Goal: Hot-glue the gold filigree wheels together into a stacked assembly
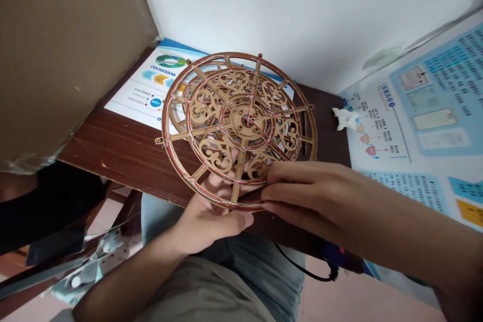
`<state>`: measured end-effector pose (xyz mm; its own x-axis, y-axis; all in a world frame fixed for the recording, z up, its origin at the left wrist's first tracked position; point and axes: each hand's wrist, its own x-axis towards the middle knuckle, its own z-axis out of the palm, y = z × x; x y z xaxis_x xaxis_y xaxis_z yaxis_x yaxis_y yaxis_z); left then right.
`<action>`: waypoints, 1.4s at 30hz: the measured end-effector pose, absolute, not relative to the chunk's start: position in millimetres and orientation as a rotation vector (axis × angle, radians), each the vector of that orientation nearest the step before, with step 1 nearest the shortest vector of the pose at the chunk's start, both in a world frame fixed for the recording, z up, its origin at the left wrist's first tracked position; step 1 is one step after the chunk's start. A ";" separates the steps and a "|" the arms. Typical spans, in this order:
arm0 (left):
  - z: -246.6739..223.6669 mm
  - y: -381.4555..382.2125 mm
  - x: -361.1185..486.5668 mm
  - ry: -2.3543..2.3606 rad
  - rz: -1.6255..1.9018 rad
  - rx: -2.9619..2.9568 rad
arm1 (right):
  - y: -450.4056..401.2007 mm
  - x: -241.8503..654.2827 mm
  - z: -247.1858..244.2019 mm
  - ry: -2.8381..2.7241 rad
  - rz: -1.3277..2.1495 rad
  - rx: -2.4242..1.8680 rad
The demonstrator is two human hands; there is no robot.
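A round, brown openwork wheel frame [239,175], with spokes, scrollwork and a central hub, is tilted toward me above the table. Red and white wires run along its rings and into the hub. Beneath it, more of the same openwork shows, so it seems layered or stacked. My left hand [206,221] supports it from below at the near edge, fingers under the rings and thumb along the rim. At the near right, my right hand [315,193] has its fingers closed together at the rim by the wires. Its fingertips are partly hidden, and whether they pinch a wire is unclear.
Printed sheets lie under the wheel [130,93] and at the right [392,136] on the dark wooden table [124,153]. A small white crumpled piece [345,118] sits at right. A white panel [302,20] and brown panel [71,60] enclose the back and left. A black cable [302,270] hangs below.
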<state>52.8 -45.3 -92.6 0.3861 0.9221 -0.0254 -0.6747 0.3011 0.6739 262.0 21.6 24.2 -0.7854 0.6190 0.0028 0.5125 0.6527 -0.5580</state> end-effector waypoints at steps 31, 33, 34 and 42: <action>-78.9 -38.6 56.5 0.479 1.102 0.531 | -48.4 248.5 -13.0 -2.545 0.332 -1.031; -77.5 -38.5 56.1 0.471 1.096 0.525 | -49.4 247.9 -14.1 -2.562 0.297 -1.032; -76.3 -38.6 55.8 0.473 1.096 0.512 | -49.4 248.0 -14.6 -2.572 0.296 -1.023; -71.3 -38.0 52.2 0.483 1.064 0.317 | -54.3 264.4 -23.9 -2.477 0.325 -0.878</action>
<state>52.2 -38.0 -71.3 0.3964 0.8902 -0.2244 -0.7551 0.4552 0.4718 264.4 -54.3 -23.9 -0.6737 0.6413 0.3673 0.5250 0.7651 -0.3729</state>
